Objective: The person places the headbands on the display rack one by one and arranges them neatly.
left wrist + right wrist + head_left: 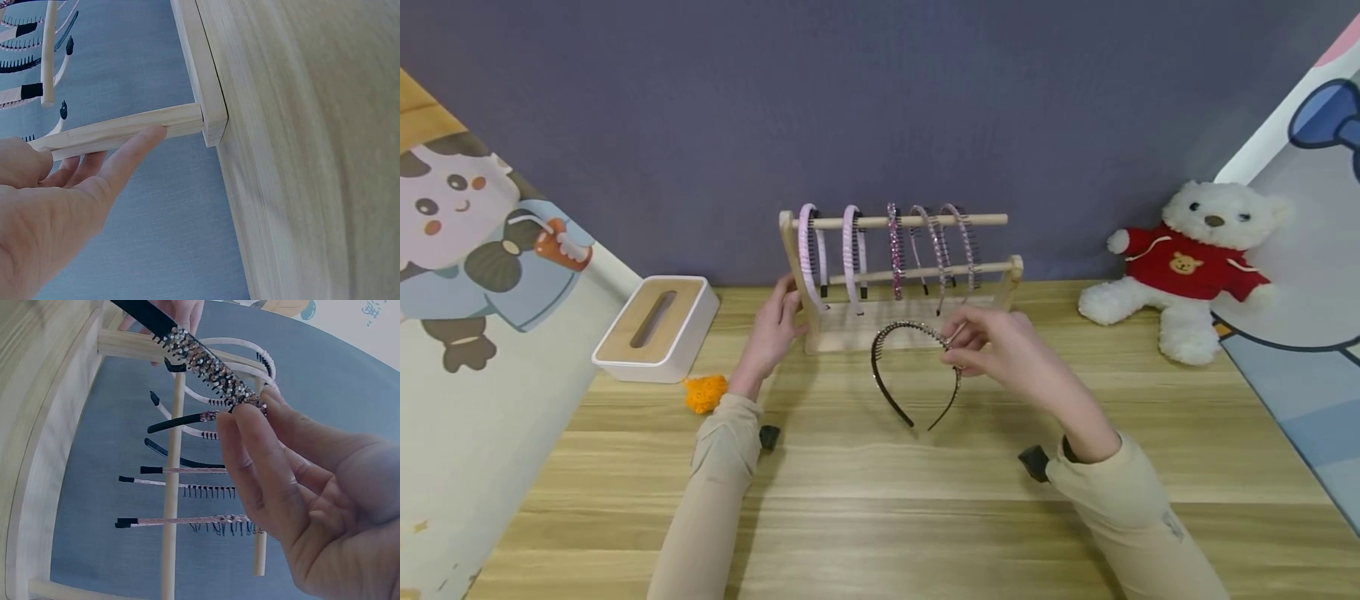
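A black headband with glittering beads and small comb teeth hangs in front of the wooden stand. My right hand pinches its beaded side between thumb and fingers, and both its ends point downward. My left hand holds the left upright of the headband stand low down, near the base; some of those fingers are hidden behind the wood. On the stand's rods hang several headbands: two pale pink ones on the left, a sparkling purple-pink one in the middle, two toothed pinkish ones on the right.
A white tissue box with a wooden lid stands left of the stand. An orange toy-like object lies beside my left forearm. At the right sits a white teddy bear in a red sweater. A dark wall rises behind the table.
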### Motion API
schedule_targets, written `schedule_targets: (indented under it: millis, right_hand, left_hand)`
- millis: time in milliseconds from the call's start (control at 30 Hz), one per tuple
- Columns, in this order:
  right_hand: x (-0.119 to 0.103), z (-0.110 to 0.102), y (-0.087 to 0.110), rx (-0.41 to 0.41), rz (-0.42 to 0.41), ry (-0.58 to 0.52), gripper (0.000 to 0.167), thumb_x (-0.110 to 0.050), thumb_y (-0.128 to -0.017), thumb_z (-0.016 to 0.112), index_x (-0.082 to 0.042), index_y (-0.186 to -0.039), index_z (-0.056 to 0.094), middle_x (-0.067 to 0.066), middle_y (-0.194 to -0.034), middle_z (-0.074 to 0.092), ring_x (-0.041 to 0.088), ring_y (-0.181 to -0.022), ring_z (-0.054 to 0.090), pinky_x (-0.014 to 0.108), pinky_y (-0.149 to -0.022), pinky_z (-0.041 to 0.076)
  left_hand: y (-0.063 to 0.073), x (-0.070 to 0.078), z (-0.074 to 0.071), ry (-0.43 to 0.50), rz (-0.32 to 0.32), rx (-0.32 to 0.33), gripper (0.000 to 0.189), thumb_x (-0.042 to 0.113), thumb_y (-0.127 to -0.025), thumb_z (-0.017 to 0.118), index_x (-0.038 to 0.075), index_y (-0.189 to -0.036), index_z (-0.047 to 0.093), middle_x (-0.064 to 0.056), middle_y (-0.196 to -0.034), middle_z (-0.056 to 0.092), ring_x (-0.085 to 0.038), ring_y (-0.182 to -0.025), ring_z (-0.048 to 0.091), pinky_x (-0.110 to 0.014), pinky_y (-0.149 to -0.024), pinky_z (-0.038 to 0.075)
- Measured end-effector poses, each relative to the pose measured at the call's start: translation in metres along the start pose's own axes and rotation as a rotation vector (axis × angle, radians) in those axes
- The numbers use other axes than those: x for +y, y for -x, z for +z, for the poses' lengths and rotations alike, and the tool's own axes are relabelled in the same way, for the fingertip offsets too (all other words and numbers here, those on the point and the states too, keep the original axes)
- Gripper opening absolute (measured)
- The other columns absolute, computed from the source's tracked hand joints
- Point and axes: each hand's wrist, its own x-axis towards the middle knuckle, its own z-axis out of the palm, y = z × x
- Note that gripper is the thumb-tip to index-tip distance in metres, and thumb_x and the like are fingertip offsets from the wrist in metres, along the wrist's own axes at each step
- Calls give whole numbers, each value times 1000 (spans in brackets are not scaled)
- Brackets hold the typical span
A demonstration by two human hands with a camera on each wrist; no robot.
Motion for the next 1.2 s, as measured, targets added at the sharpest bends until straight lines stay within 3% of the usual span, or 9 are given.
schedule_targets:
  millis: [500, 1200]
  right_hand:
    - [-6, -15, 20, 72, -16, 34, 24, 4, -93, 82, 6, -114, 71, 12, -97, 75, 26, -86, 75, 25, -67, 67]
    - [-9, -35, 45, 192, -51, 137, 22, -3, -90, 87, -1, -106, 71, 5, -89, 75, 18, -77, 74, 24, -60, 65]
  left_hand:
    - [1, 3, 1, -7, -4, -9, 51, 22, -120, 30, 7, -168, 28, -24, -166, 37, -47, -147, 44, -60, -108, 55]
    - [2, 2, 0, 18, -4, -12, 52, 21, -120, 29, 5, -169, 25, -25, -167, 33, -48, -148, 41, -60, -111, 53]
